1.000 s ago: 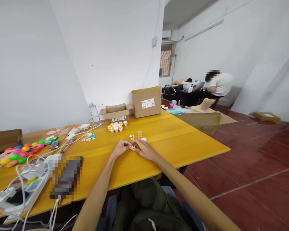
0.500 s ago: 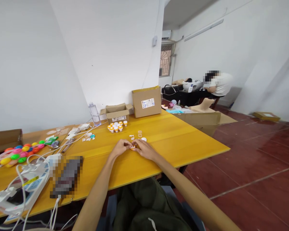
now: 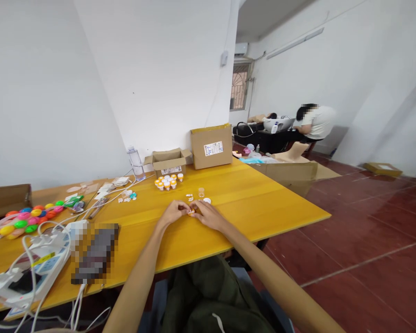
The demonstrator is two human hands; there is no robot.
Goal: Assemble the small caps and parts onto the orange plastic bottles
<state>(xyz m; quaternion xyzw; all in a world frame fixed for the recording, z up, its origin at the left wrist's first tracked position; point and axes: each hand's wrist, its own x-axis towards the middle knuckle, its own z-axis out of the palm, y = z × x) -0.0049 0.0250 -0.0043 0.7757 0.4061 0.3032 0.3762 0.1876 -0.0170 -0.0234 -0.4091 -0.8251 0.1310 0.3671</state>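
Note:
My left hand (image 3: 175,211) and my right hand (image 3: 207,214) meet over the table, fingertips pinched on a small orange and white piece (image 3: 192,212). Fingers cover most of it, so its kind is unclear. Just beyond my hands lie small white pieces with dark marks (image 3: 190,197), a clear round cup-like piece (image 3: 201,191) and a white disc (image 3: 207,200) close to my right fingers. Farther back stands a cluster of several small white and orange capped items (image 3: 167,182).
Behind the cluster are an open carton (image 3: 169,162) and a closed carton (image 3: 212,147), with a clear bottle (image 3: 136,164) beside them. Leftward lie a power strip (image 3: 45,273) with cables, a dark blurred device (image 3: 99,254) and colourful balls (image 3: 34,217). Another person (image 3: 317,122) sits far right.
My hands stay together on the small piece with hardly any movement. The view has shifted very slightly.

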